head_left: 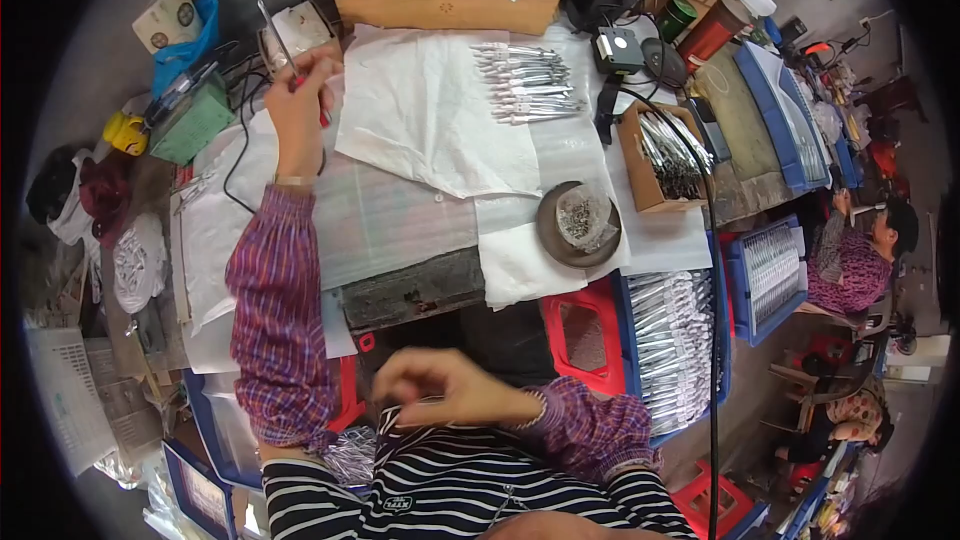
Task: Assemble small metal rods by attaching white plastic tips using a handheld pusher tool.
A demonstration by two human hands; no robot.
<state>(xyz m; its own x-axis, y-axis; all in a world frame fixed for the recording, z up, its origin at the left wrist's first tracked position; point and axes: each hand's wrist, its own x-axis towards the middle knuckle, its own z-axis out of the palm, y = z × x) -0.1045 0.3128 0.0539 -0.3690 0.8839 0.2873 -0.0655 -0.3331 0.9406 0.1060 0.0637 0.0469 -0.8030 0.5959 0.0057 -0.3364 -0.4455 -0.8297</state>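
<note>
My left hand [300, 105] reaches to the far left of the bench. Its fingers are closed round a slim tool [275, 28] with a metal shaft and red on its grip; the exact kind is not clear. Low in front of my striped shirt, my right hand [450, 390] has its fingers curled in, slightly blurred. Whether anything small is in them is hidden. A white sheet [420, 125] covers the middle of the bench. Several slim metal pieces with white tags [525, 85] lie in a row at its right. Nearer stands a round dark dish [548, 230] holding a clear bag of small parts [588, 218].
Cardboard boxes [450, 8] line the back. A small carton [640, 175] of metal pieces and a blue tray [670, 350] of similar ones are at the right. A black cable [714, 340] hangs there. A red stool [585, 335] is below; another person [850, 260] sits farther right.
</note>
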